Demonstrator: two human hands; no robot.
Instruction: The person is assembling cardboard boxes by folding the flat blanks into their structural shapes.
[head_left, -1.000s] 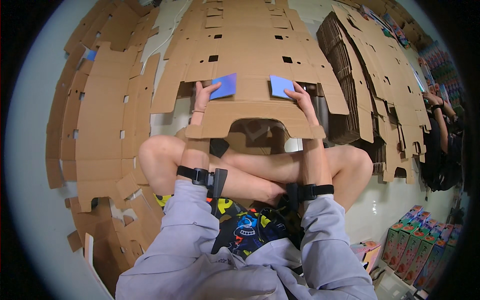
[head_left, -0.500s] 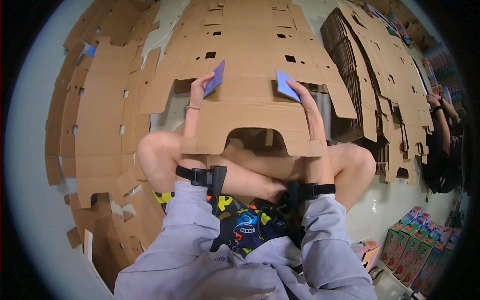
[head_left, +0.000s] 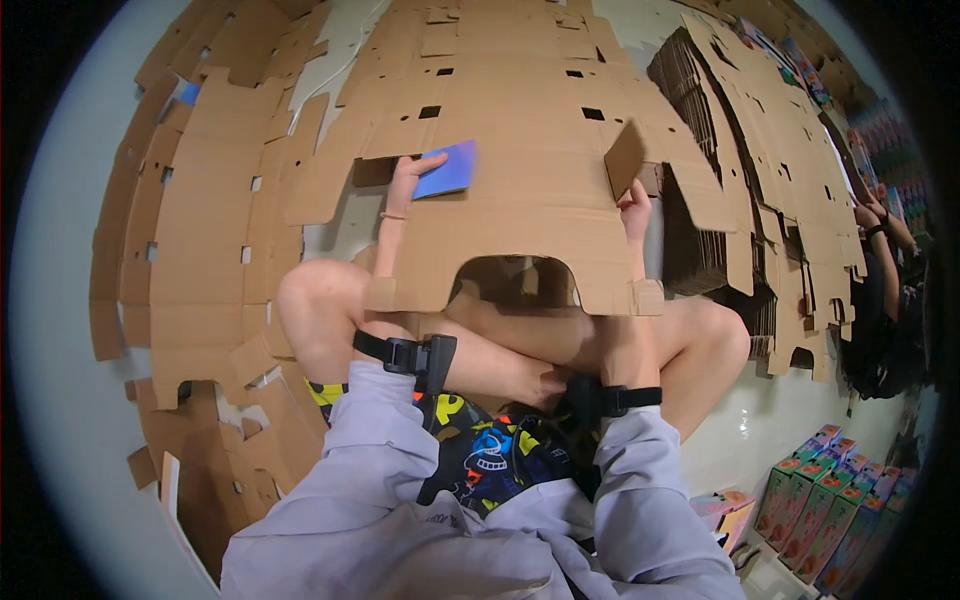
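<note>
A brown cardboard box blank lies in front of me, its near end over my crossed legs. That end has an arched cutout. At its left edge my left hand holds a flap with a blue-purple face, thumb lying on top and pressing it inward. At the right edge my right hand grips a flap that stands upright with its brown face showing. The fingers of my right hand are partly hidden behind that flap. Both hands are closed on the cardboard.
Flattened cardboard sheets lie on the left. A tall stack of folded blanks stands at right. Printed colourful boxes sit in rows at lower right. Another person's arm shows at the far right edge.
The left flap has tipped inward, showing more of its blue-purple face. The right flap has swung outward from blue face to brown face, and my right hand moved slightly right.
</note>
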